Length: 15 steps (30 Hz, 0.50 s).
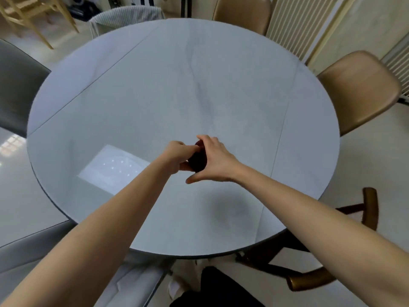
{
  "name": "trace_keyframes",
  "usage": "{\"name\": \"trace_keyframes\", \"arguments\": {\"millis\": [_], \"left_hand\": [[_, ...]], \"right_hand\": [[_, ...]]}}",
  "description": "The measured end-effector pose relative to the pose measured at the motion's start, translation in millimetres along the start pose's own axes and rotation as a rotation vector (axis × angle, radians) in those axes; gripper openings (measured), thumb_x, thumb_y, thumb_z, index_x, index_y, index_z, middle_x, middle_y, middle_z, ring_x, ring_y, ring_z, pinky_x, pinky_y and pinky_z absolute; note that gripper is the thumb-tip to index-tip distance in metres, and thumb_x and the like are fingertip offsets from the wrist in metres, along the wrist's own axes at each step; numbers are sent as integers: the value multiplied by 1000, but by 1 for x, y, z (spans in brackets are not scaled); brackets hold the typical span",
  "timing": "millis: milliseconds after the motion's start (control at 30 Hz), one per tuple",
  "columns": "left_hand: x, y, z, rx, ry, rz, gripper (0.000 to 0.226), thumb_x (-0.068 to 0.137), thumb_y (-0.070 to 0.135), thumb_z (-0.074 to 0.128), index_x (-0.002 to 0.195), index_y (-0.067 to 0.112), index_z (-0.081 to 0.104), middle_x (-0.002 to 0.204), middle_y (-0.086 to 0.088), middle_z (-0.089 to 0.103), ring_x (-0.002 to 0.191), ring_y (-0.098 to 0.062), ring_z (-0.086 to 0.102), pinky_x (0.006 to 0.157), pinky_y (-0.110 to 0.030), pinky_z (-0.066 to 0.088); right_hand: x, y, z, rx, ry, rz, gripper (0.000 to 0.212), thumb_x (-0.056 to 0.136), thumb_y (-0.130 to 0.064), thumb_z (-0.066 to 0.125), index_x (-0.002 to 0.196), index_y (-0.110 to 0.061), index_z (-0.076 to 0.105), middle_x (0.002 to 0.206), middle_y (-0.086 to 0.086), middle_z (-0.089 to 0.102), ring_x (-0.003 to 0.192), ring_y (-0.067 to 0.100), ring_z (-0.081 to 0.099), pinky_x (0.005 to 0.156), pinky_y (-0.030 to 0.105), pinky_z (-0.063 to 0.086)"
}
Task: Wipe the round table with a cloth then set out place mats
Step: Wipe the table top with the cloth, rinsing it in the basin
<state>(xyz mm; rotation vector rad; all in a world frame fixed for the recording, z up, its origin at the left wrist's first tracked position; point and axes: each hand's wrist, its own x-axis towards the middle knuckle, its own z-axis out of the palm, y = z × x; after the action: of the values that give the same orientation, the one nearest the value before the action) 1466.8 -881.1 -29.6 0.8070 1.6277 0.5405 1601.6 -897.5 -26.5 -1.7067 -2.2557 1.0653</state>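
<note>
A: From the head view, what sits around your worktop (pixel 155 96)?

B: Two tan chairs (pixel 358 89) at your right and far right, a grey chair (pixel 15 85) at your left, a striped cloth-covered seat (pixel 124 18) at the far edge, and a wooden frame (pixel 33 16) in the far left corner. A dark wooden chair (pixel 332 251) stands just beside the near right rim. Nothing stands between you and the round top; a window glare (pixel 112 168) lies on its near left part.

A: And your hands?

B: Both are out over the middle of the near half. Your left hand (pixel 177 157) curls round a small dark red bundle (pixel 197 161), which may be the cloth. Your right hand (pixel 215 161) touches its right side with fingers bent over the top and thumb stretched out below.

A: What is hard to make out?

B: Most of the bundle is hidden by your fingers, so its shape and material are unclear. Whether it touches the surface, you cannot tell.
</note>
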Motion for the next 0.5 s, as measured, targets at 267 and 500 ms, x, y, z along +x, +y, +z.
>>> {"name": "trace_keyframes", "arguments": {"millis": [267,500], "left_hand": [[77,52,29,-23,-1,-17,18,84,20,70,91,7,60,87,-6,67,71,-16,68,57,-22,56],[194,87,67,318,120,232,27,90,24,48,102,9,66,93,-10,63,79,-25,56,73,-30,45]], "right_hand": [[71,49,-7,-81,390,71,61,73,-31,73,126,-24,43,125,1,43,108,27,48,72,35,43],[188,147,-42,30,423,118,60,80,-18,68,131,-10,38,130,12,48,115,34,47,87,43,47]]}}
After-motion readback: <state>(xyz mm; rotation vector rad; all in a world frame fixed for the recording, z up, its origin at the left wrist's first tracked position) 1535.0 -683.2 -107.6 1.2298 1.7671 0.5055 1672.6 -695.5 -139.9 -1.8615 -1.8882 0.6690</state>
